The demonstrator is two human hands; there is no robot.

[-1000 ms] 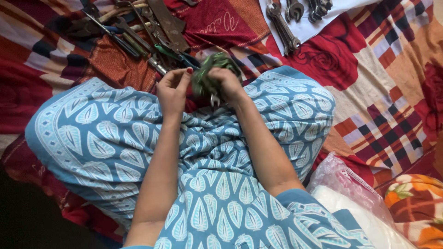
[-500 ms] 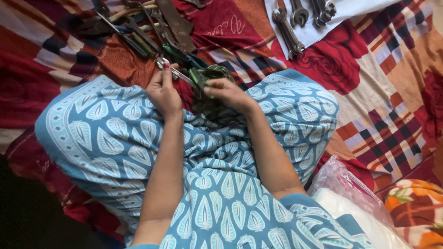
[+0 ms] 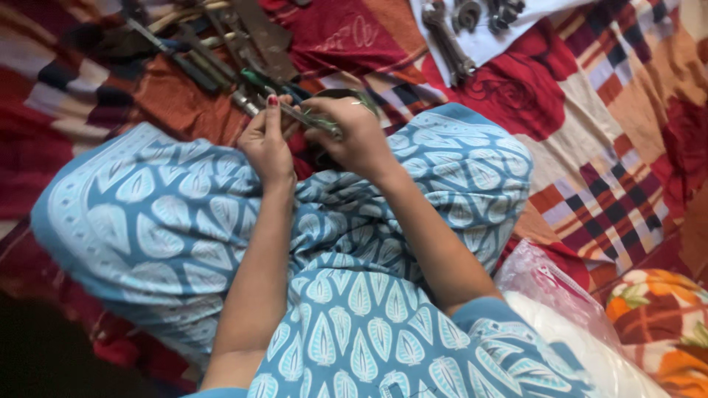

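My right hand (image 3: 358,136) is curled tight, fingers (image 3: 328,118) clenched round a green cloth (image 3: 354,96) and one end of a wrench (image 3: 306,118). My left hand (image 3: 264,144) pinches the wrench's far-left end, thumb up. The wrench is a slim metal bar, slanting between both hands above my knees, just near the heap of tools (image 3: 221,44) on the blanket (image 3: 612,88).

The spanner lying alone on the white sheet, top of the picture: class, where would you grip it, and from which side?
Grip the spanner at mid-shank, coming from above. It lies flat, its narrow bare middle between two wider heads, with open sheet either side for the fingers.
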